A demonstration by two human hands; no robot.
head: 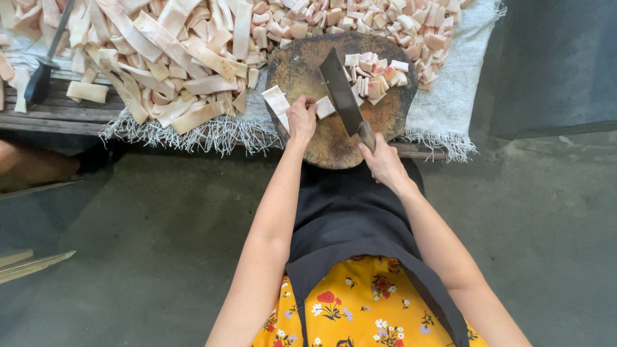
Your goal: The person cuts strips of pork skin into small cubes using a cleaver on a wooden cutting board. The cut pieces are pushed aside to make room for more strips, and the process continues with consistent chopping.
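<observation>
- Head view: right hand [384, 162] closed around cleaver [344, 96] handle, blade angled toward 11 o'clock over round chopping board [334, 144].
- Left hand [301, 117] fingers pressed on pale meat strip [277, 103] at board's 9 o'clock edge.
- Cut cubes [376, 77] piled at 1 o'clock; long strips [167, 58] heaped on table [58, 115].

Chopping board's [308, 77] near half lies open; cut cubes [376, 77] crowd its far right, long strips [173, 58] block the left.

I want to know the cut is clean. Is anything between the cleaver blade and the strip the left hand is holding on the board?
Nothing visible. The cleaver in the right hand sits right against the strip pinned by the left hand, on the round board.
</observation>
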